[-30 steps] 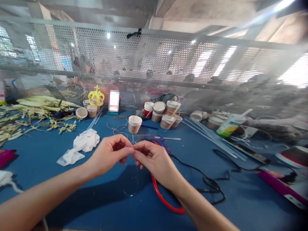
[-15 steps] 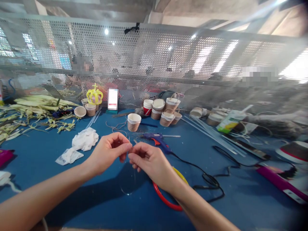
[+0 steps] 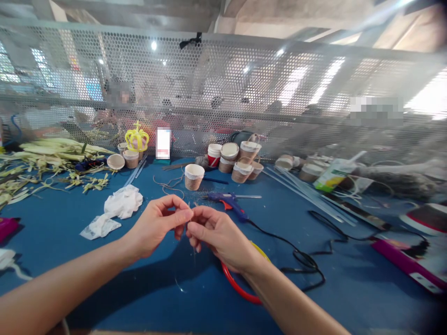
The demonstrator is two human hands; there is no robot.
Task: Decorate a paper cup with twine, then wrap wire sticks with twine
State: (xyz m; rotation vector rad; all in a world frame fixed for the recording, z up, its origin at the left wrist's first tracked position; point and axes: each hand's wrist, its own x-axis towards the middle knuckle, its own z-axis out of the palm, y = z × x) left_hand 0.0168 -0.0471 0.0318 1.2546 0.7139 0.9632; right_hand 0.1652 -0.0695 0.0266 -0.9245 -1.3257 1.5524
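Observation:
My left hand (image 3: 161, 221) and my right hand (image 3: 218, 235) meet over the middle of the blue table, fingertips touching. Both are closed in a pinch on a thin, pale strand (image 3: 194, 253), whose end dangles below the fingers. Its exact kind is too fine to make out. Just beyond stands a small cup (image 3: 194, 181) wrapped in burlap with a white rim. A blue glue gun (image 3: 228, 201) with a red trigger lies past my right hand. Under my right wrist is a red and yellow ring (image 3: 237, 286), partly hidden by the arm.
Crumpled white tissue (image 3: 122, 202) lies left, with dried husks (image 3: 52, 156) behind. More burlap cups (image 3: 242, 171) are stacked at the back, near a lit phone (image 3: 163, 143). Clear glue sticks (image 3: 303, 193), a black cord (image 3: 303, 258) and a magenta case (image 3: 408, 270) are on the right.
My hands stay together with only a slight shift of the fingers. The strand's lower end now hangs straighter; before, a wider loop showed beneath the hands.

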